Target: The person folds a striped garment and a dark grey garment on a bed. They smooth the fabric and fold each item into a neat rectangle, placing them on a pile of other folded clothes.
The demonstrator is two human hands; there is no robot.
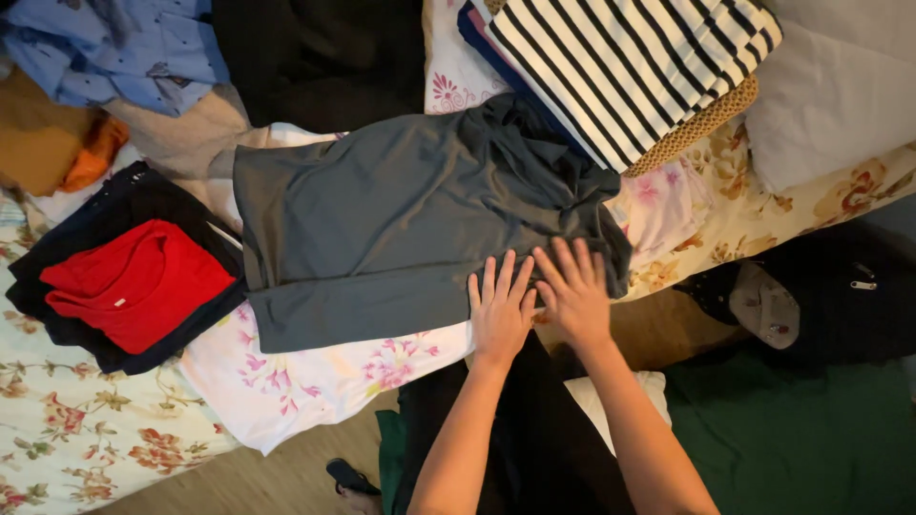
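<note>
A dark grey garment [382, 224] lies spread flat on a bed over a white floral cloth [296, 381]. My left hand [499, 310] rests palm down on the garment's lower right edge, fingers spread. Beside it, touching or nearly so, my right hand [575, 291] presses flat on the garment's right corner, fingers apart. Neither hand grips anything. The garment's upper right part is bunched and wrinkled.
A folded red top [134, 281] sits on dark folded clothes at the left. A black-and-white striped garment [630, 67] lies at the top right, a blue shirt [114, 48] at the top left. A white pillow [840, 95] lies far right. Wooden floor shows below.
</note>
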